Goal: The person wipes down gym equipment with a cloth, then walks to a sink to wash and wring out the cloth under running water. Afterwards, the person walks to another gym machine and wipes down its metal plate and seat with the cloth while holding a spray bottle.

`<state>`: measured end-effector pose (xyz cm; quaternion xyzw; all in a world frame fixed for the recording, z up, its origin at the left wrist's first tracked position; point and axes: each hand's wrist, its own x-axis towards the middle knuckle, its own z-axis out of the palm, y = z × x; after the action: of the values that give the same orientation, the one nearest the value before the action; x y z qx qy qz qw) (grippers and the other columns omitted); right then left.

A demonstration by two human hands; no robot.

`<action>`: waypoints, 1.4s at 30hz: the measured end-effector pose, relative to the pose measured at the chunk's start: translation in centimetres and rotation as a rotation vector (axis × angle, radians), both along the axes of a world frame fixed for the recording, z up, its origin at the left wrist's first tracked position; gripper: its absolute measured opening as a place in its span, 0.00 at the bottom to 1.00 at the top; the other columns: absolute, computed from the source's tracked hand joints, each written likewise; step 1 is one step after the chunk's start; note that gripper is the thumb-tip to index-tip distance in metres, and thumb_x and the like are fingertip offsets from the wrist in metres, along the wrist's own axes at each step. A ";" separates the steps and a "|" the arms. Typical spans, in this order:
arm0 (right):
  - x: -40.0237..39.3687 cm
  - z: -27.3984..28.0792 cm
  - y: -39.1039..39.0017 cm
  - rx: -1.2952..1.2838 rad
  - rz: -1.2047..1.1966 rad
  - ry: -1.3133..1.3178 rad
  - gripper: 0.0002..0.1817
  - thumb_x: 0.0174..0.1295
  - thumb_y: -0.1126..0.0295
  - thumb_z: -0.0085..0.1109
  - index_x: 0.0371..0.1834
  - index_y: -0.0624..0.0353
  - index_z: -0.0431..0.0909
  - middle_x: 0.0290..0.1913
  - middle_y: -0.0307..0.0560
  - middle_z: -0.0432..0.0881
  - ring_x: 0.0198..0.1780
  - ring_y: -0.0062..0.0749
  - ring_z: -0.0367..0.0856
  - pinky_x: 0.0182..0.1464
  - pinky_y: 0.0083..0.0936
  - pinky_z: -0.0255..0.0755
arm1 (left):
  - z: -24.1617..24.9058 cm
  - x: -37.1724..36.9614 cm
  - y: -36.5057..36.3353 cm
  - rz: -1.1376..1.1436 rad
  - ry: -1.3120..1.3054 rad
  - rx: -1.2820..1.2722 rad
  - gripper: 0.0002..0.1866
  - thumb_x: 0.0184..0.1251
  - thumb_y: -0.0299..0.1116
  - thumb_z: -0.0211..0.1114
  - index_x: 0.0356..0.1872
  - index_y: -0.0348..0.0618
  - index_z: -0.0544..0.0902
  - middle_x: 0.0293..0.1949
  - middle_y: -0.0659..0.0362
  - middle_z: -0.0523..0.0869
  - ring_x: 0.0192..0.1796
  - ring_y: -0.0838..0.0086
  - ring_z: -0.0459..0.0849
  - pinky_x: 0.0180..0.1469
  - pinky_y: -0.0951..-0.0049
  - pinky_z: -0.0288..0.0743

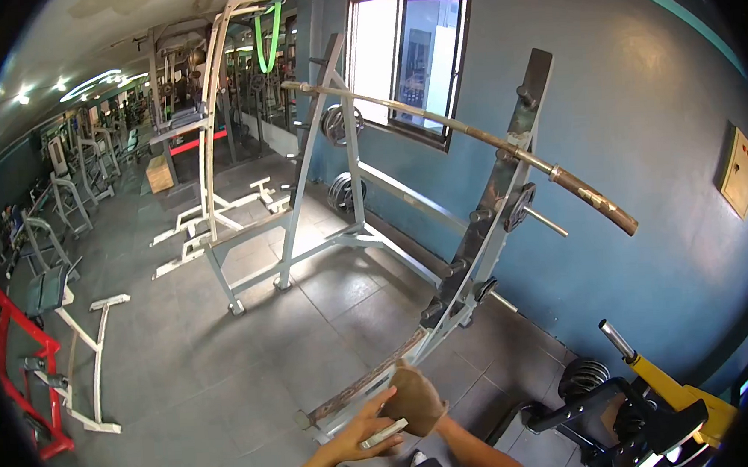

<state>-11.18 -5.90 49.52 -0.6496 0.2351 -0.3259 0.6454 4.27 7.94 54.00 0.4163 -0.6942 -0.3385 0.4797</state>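
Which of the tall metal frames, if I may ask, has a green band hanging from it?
The cream frame with curved uprights, left of the grey rack; its top carries the green band, and the rack shows none.

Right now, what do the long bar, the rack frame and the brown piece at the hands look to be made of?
Long bar: metal, likely steel; dull brownish, with worn, patchy colour on its near end.
Rack frame: likely painted steel; smooth grey coat on straight, angular members.
Brown piece: matte, bent sheet; could be fabric or leather, can't tell which.
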 end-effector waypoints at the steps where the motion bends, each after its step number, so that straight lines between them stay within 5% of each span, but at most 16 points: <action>1: 1.0 -1.2 0.9 -0.013 0.016 0.040 0.20 0.62 0.52 0.63 0.48 0.54 0.79 0.49 0.45 0.80 0.49 0.34 0.79 0.50 0.35 0.72 | -0.8 -0.2 0.4 0.001 -0.031 -0.003 0.14 0.65 0.41 0.71 0.43 0.40 0.87 0.68 0.43 0.70 0.73 0.50 0.64 0.70 0.55 0.61; 4: 2.3 -4.0 2.2 -0.092 0.068 0.142 0.20 0.61 0.53 0.64 0.49 0.54 0.79 0.50 0.46 0.80 0.50 0.35 0.79 0.51 0.35 0.72 | 0.2 -0.1 1.0 0.042 -0.314 -0.150 0.17 0.63 0.45 0.72 0.43 0.42 0.88 0.71 0.46 0.68 0.73 0.47 0.63 0.70 0.47 0.59; 5: 2.4 -4.6 2.3 -0.126 0.089 0.163 0.20 0.61 0.54 0.65 0.50 0.54 0.79 0.51 0.46 0.80 0.51 0.35 0.79 0.52 0.35 0.72 | 0.6 -0.4 1.7 0.090 -0.473 -0.112 0.19 0.62 0.48 0.71 0.42 0.43 0.88 0.73 0.47 0.66 0.75 0.45 0.60 0.71 0.36 0.52; 9: 2.5 -6.2 1.4 -0.262 0.210 0.219 0.21 0.59 0.56 0.66 0.52 0.54 0.79 0.52 0.47 0.80 0.53 0.36 0.79 0.54 0.36 0.72 | 0.7 -2.2 3.4 0.158 -0.528 -0.069 0.20 0.64 0.51 0.68 0.43 0.45 0.88 0.76 0.49 0.60 0.79 0.48 0.53 0.75 0.33 0.39; 13: 2.9 -6.5 -0.4 -0.410 0.385 0.210 0.22 0.58 0.58 0.67 0.53 0.54 0.78 0.54 0.48 0.79 0.55 0.37 0.79 0.56 0.36 0.71 | 1.0 -3.7 3.1 0.307 -0.655 -0.036 0.20 0.66 0.47 0.67 0.48 0.41 0.84 0.74 0.49 0.64 0.78 0.51 0.56 0.74 0.35 0.46; 20: 4.3 -6.3 -1.0 -0.554 0.672 0.084 0.24 0.56 0.62 0.69 0.57 0.53 0.78 0.57 0.50 0.79 0.59 0.39 0.79 0.60 0.37 0.71 | 1.7 -6.2 5.2 0.784 -0.108 0.067 0.19 0.68 0.38 0.67 0.53 0.34 0.79 0.59 0.46 0.79 0.66 0.52 0.75 0.77 0.45 0.49; 21: 4.2 -7.5 -0.1 -0.156 0.693 -0.102 0.25 0.55 0.68 0.73 0.57 0.57 0.77 0.56 0.49 0.79 0.60 0.34 0.78 0.54 0.31 0.75 | 2.7 -6.8 5.8 0.873 -0.046 0.077 0.18 0.68 0.36 0.66 0.51 0.32 0.79 0.54 0.44 0.82 0.62 0.50 0.78 0.78 0.45 0.49; 24: 5.4 -2.0 0.0 0.016 1.027 0.439 0.26 0.56 0.65 0.74 0.57 0.57 0.76 0.54 0.46 0.81 0.59 0.33 0.79 0.54 0.30 0.76 | 4.0 -7.8 8.2 1.011 -0.035 0.122 0.18 0.69 0.37 0.65 0.49 0.31 0.79 0.48 0.43 0.84 0.59 0.49 0.80 0.78 0.45 0.49; 28: 8.5 -1.9 1.7 -0.317 1.064 0.197 0.41 0.50 0.63 0.79 0.65 0.64 0.67 0.60 0.52 0.79 0.58 0.37 0.80 0.56 0.33 0.74 | 4.5 -8.9 12.3 1.176 -0.162 0.063 0.18 0.70 0.40 0.64 0.49 0.33 0.80 0.44 0.47 0.83 0.47 0.51 0.83 0.67 0.49 0.69; 29: 9.5 -2.7 2.5 -0.194 1.133 0.150 0.53 0.49 0.62 0.80 0.73 0.69 0.54 0.71 0.64 0.65 0.68 0.45 0.71 0.65 0.34 0.68 | 5.1 -9.3 13.5 1.205 -0.051 0.129 0.18 0.70 0.38 0.64 0.46 0.28 0.80 0.39 0.41 0.83 0.49 0.44 0.81 0.60 0.50 0.73; 32: 11.2 -0.2 6.6 -0.462 1.139 -0.116 0.63 0.48 0.63 0.81 0.78 0.69 0.40 0.77 0.69 0.49 0.78 0.51 0.55 0.74 0.36 0.55 | 5.1 -9.6 17.2 1.250 -0.035 0.071 0.22 0.71 0.43 0.61 0.45 0.28 0.81 0.40 0.42 0.83 0.46 0.49 0.82 0.50 0.56 0.75; 33: 11.7 0.4 8.1 -0.215 1.227 -0.161 0.68 0.46 0.64 0.81 0.79 0.68 0.32 0.79 0.70 0.42 0.81 0.51 0.43 0.78 0.37 0.43 | 5.1 -9.6 17.6 1.286 -0.031 0.035 0.23 0.72 0.45 0.60 0.45 0.29 0.81 0.41 0.43 0.83 0.45 0.51 0.82 0.47 0.58 0.75; 36: 15.7 1.6 11.2 -0.296 1.275 -0.357 0.68 0.46 0.67 0.80 0.79 0.69 0.32 0.80 0.69 0.40 0.82 0.49 0.41 0.78 0.36 0.42 | 5.5 -10.0 20.7 1.333 -0.006 0.075 0.23 0.73 0.47 0.58 0.45 0.30 0.81 0.40 0.45 0.83 0.43 0.54 0.82 0.45 0.60 0.75; 37: 16.7 2.2 12.2 -0.460 1.327 -0.388 0.54 0.50 0.72 0.77 0.78 0.65 0.50 0.76 0.63 0.58 0.77 0.48 0.58 0.74 0.34 0.56 | 4.8 -10.0 21.8 1.375 0.002 0.028 0.25 0.73 0.50 0.58 0.45 0.30 0.81 0.39 0.46 0.82 0.41 0.57 0.81 0.44 0.62 0.74; 40: 19.3 2.0 16.6 -0.357 1.803 -0.268 0.34 0.57 0.75 0.70 0.69 0.59 0.71 0.58 0.53 0.81 0.58 0.36 0.79 0.59 0.28 0.70 | 5.2 -9.8 26.0 1.501 0.077 0.052 0.27 0.71 0.52 0.59 0.45 0.30 0.81 0.39 0.47 0.81 0.41 0.59 0.81 0.44 0.64 0.74; 42: 19.6 3.1 20.0 -0.444 1.760 -0.171 0.24 0.63 0.71 0.65 0.63 0.60 0.75 0.47 0.49 0.83 0.46 0.28 0.77 0.50 0.26 0.72 | 4.9 -9.2 30.2 1.546 0.119 0.081 0.29 0.70 0.54 0.60 0.46 0.30 0.80 0.41 0.48 0.81 0.43 0.60 0.80 0.45 0.64 0.73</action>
<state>8.45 14.10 52.65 -0.6774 -0.4624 0.1993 0.5363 -4.90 38.16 58.91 0.7807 -0.1670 0.0454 0.6004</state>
